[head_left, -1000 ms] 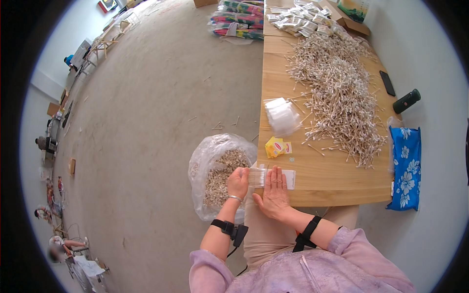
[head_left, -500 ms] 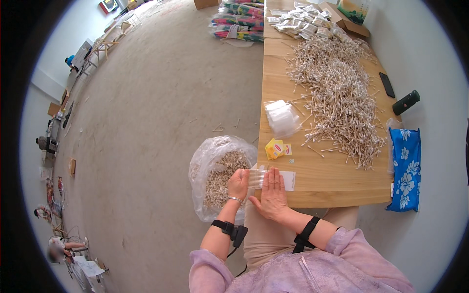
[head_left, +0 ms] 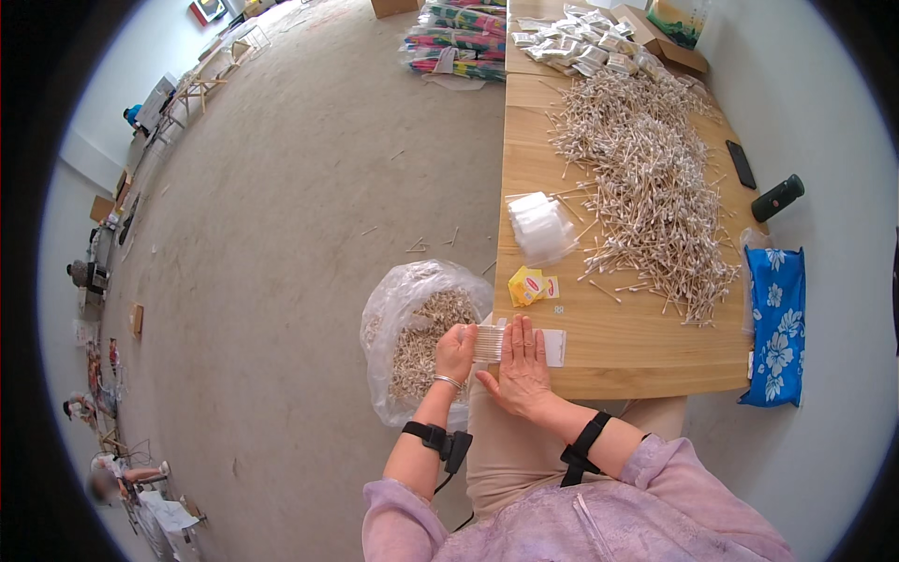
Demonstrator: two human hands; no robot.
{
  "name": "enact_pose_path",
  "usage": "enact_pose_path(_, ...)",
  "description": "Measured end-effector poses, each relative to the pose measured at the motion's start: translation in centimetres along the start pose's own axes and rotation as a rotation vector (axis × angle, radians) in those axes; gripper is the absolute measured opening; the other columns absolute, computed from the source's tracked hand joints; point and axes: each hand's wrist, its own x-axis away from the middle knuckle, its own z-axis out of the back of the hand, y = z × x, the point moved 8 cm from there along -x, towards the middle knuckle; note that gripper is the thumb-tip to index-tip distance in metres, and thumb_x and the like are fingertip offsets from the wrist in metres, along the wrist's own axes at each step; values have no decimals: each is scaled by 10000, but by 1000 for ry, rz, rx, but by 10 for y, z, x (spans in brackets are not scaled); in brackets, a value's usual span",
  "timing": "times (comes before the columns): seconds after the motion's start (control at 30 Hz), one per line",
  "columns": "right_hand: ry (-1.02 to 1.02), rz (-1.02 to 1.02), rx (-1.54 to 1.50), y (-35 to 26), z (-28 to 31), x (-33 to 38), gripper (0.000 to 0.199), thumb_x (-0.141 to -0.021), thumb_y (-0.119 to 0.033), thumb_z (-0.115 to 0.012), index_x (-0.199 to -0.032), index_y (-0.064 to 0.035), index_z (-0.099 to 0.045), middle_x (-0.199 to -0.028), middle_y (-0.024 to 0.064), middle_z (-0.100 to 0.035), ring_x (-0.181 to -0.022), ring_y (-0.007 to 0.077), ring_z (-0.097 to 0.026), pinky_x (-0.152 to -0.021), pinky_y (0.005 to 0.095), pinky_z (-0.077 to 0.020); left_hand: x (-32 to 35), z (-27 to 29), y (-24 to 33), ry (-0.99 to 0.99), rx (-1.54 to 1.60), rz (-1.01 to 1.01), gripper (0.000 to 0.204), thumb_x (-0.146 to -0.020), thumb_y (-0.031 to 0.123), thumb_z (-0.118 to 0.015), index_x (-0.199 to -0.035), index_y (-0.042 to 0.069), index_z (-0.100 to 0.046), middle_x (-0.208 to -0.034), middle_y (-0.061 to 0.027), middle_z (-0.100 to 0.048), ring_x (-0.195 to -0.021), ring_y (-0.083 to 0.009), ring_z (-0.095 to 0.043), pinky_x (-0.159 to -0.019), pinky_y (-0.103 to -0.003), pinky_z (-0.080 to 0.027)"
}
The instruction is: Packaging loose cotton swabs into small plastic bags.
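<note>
- Head view: left hand point(head_left: 454, 351) at the table's near-left corner, fingers curled closed on the left end of a row of cotton swabs point(head_left: 489, 344); thumb contact partly hidden.
- Right hand point(head_left: 524, 370) flat, fingers straight and together, palm down over the row's right part; pressing or just resting, can't tell.
- White flat piece point(head_left: 554, 347) sticks out past the right fingers; whether it joins the row, hidden.
- Progress, judged: swabs in hand lined up; white packets point(head_left: 590, 45) piled at far end look finished; big heap of loose swabs point(head_left: 655, 178) and clear bags point(head_left: 543, 229) look unused.
- Around: yellow cards point(head_left: 528, 286) just beyond the hands, plastic sack point(head_left: 377, 290) of swabs below left hand, phone point(head_left: 741, 164), dark green bottle point(head_left: 778, 198), blue floral pack point(head_left: 776, 328) along table point(head_left: 655, 361) right side.
- In the way: only the right hand, covering part of the row.
</note>
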Motion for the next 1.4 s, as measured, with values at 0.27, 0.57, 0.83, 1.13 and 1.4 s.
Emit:
enact_pose_path(0.27,9,22,6,-5,3,0,1022,-857,-571,-506,-1418,148,-44,-1515,298,2,-1431,394,61,-1139,514,30,-2,0,-6,-24,66,-9,375,-947,352,-546,-749,33,-565,-603,-38,-562,-530,-117,-540,-498,-286,-444)
enact_pose_path(0.57,57,34,-30,-2,3,0,980,-852,-551,-517,-1429,123,-103,-1522,286,-22,-1435,386,35,-1149,483,25,1,1,7,18,-53,-98,418,-952,394,-522,-734,37,-534,-592,-58,-534,-531,-143,-544,-511,-325,-439)
enact_pose_path(0.83,51,36,-29,-6,0,-1,1000,-848,-531,-539,-1426,128,-58,-1514,296,-26,-1432,396,29,-1148,492,16,-3,13,-14,-109,228,259,424,-950,444,-508,-930,32,-604,-686,-37,-599,-557,-114,-556,-485,-239,-449)
enact_pose_path(1.13,34,13,-24,-3,1,-1,991,-846,-541,-533,-1431,119,-80,-1523,282,-16,-1435,387,35,-1148,487,17,6,16,8,43,132,193,396,-915,410,-594,-1038,33,-607,-786,-29,-641,-637,-77,-580,-492,-218,-465)
enact_pose_path(1.4,28,16,-53,-6,-1,-1,996,-846,-550,-530,-1432,116,-79,-1523,281,-19,-1437,382,35,-1148,488,13,2,-1,-8,50,87,76,331,-921,325,-600,-803,16,-604,-681,-39,-610,-604,-112,-534,-563,-288,-440)
